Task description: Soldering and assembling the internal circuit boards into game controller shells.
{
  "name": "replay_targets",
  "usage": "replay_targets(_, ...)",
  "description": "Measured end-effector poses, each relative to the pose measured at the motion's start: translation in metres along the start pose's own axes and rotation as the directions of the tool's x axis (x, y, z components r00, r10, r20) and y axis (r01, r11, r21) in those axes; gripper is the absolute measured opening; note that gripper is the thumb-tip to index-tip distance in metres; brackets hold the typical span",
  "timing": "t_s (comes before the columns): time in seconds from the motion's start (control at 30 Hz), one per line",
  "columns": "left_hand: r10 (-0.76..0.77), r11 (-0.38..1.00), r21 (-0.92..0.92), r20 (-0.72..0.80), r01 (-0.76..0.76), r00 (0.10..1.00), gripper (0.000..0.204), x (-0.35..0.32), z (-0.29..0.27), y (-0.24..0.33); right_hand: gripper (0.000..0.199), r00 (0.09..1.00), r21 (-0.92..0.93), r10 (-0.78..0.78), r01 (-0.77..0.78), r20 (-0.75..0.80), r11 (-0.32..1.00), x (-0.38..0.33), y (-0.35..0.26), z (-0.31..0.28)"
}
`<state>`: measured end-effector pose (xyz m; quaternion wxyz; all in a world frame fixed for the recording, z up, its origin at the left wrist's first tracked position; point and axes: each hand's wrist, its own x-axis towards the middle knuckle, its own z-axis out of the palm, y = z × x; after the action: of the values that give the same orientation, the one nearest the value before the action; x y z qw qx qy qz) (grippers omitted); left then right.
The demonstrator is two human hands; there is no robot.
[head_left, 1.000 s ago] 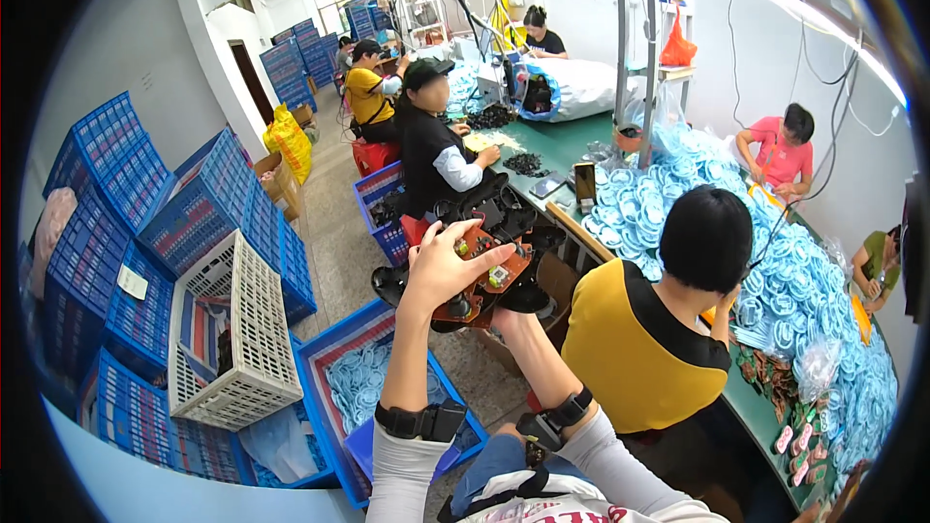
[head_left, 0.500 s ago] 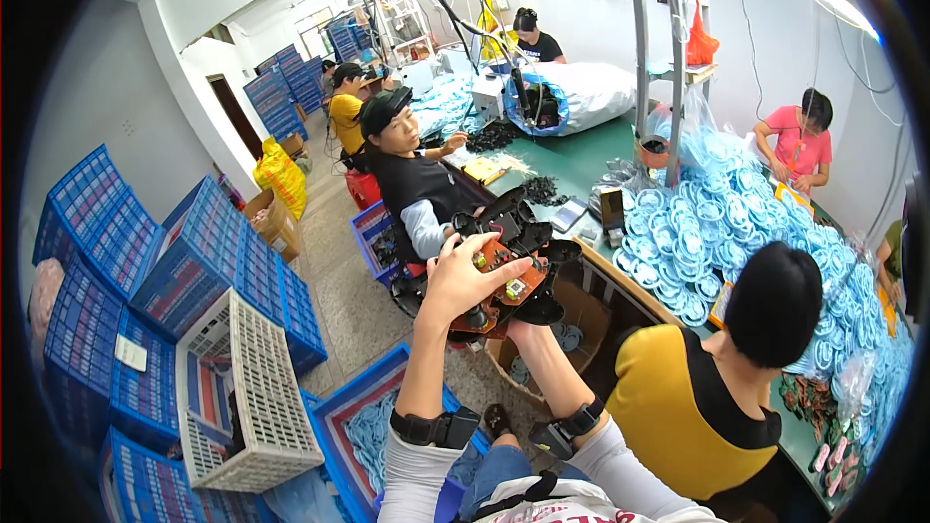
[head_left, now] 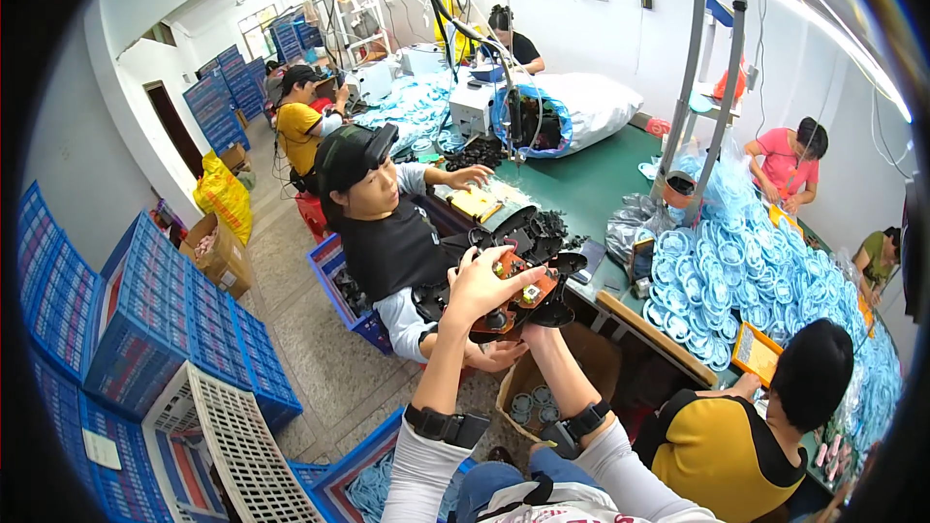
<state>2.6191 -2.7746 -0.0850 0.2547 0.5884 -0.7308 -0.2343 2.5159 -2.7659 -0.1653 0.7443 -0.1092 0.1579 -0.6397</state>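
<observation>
Both my hands hold up a bunch of black rounded plastic parts with orange-brown circuit boards [head_left: 503, 313] among them. My left hand [head_left: 477, 288] lies over its top, fingers spread and thumb stretched across a board. From below, my right hand [head_left: 544, 340] supports the bunch; its fingers are mostly hidden behind it. Just under the bunch shows a seated co-worker's hand [head_left: 496, 355], separate from mine. The other hand of that co-worker [head_left: 469, 176] reaches over a yellow tray [head_left: 475, 203] on the green table.
A cardboard box [head_left: 593, 356] with light-blue rings stands below my hands. To the right, light-blue rings [head_left: 712, 271] heap on the green table [head_left: 608, 189]; a person in yellow and black [head_left: 727, 450] sits close. At left are stacked blue crates [head_left: 165, 305] and a white basket [head_left: 242, 436].
The view has shifted, and the seated co-worker appears larger and nearer. One co-worker hand now shows beneath the bunch. My hands keep their hold on it.
</observation>
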Motion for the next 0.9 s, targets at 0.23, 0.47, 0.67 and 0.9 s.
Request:
replay_targets(0.23,-0.074,0.986,-0.148,0.038,0.078,0.997,0.079,0.095,0.006,-0.066,0.044,0.991,0.044,0.093,-0.098,0.095,0.994,0.122,0.02,-0.033)
replay_targets(0.47,-0.094,0.973,-0.208,0.029,0.099,0.995,0.069,0.202,0.05,-0.141,0.05,0.977,0.252,0.151,-0.186,0.152,0.95,0.241,0.037,-0.079)
replay_targets(0.67,-0.124,0.928,-0.337,0.123,0.159,0.985,0.054,0.272,0.065,-0.16,0.059,0.972,0.283,0.228,-0.235,0.059,0.93,0.321,0.041,-0.117)
replay_targets(0.9,-0.169,0.829,-0.479,0.278,0.29,0.945,0.056,0.345,0.066,-0.209,0.042,0.958,0.28,0.234,-0.183,-0.163,0.943,0.377,0.024,-0.089)
